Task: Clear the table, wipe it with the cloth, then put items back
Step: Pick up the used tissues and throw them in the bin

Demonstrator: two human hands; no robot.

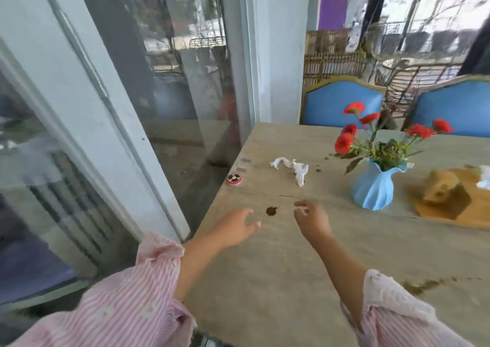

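Observation:
The beige table (278,267) carries a crumpled white tissue (294,169), a small red round lid (234,179) at its left edge, a blue ribbed vase (373,187) of red flowers and a wooden tissue box (441,187) on a wooden board (450,214). A dark brown stain (271,210) lies between my hands. My left hand (238,227) hovers just left of the stain, fingers loosely spread, holding nothing. On the stain's right side my right hand (310,218) hangs with relaxed, slightly curled fingers, also empty. No cloth is in view.
Brown smears (421,285) mark the table at the right, small spots (318,170) lie near the tissue. Two blue chairs (342,105) stand behind the far edge. A glass door with white frame (114,124) runs close along the table's left side.

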